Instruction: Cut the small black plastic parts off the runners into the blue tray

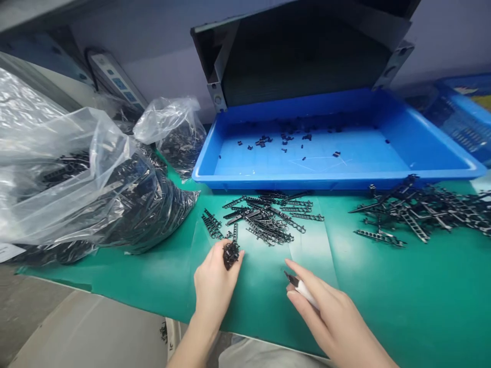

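My left hand [210,278] is closed around a bundle of black plastic strips [230,255], whose ends stick up between thumb and fingers. In my right hand [333,309] is a small tool with a white handle [306,292] and a dark pointed tip; its exact kind is hard to make out. The tip is aimed left and stays apart from the bundle. Just beyond my left hand, a loose pile of black ladder-like plastic strips [268,220] lies on the green mat [268,291].
Behind the pile stands a blue tray [326,183] with small black bits inside. A tangled heap of black parts [418,212] lies at right. Plastic bags [146,199] full of black parts crowd the left side. A dark panel [307,56] overhangs the tray.
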### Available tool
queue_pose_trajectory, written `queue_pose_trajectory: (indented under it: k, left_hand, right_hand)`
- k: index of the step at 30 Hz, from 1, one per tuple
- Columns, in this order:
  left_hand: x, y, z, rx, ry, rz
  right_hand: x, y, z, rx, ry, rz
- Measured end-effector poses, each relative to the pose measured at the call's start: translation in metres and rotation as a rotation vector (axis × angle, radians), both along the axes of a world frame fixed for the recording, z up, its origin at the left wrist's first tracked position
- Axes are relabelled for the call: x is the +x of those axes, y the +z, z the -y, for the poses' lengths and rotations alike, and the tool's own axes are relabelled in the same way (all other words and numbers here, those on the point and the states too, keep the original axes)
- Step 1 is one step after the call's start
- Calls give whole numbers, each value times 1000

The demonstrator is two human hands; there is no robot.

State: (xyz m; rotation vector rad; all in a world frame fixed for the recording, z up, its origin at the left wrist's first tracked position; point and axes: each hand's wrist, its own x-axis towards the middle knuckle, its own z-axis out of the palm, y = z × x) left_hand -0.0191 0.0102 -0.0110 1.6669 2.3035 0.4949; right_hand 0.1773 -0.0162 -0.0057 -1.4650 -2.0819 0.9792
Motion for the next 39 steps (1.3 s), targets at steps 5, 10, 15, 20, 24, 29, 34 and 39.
queue_pose_trajectory:
  k: [5,10,15,20,24,29,34,39]
  left_hand:
    - [-6,-1,-2,-138,-75,-220]
    - [-7,20,19,-186,-401,236]
    - [-2,28,23,-321,-392,691]
    - [19,6,21,-188,-30,1418]
    - [45,0,25,-144,124,1576]
    - [58,11,25,-36,192,1446]
    - [53,13,23,-44,92,1229]
    - [51,8,24,-156,73,1283]
  right_hand:
    - [-1,1,-4,-127,-16,-12]
    - [2,4,-8,-98,24,-18]
    - [-3,11,-8,-151,171,-34]
    - [-10,14,-10,-362,-64,-211]
    - [-18,13,-8,-500,-195,-434]
    - [-19,14,-4,-426,-127,-341]
    - [-2,20,-8,-287,-59,-122]
    - [6,20,-8,-24,67,57]
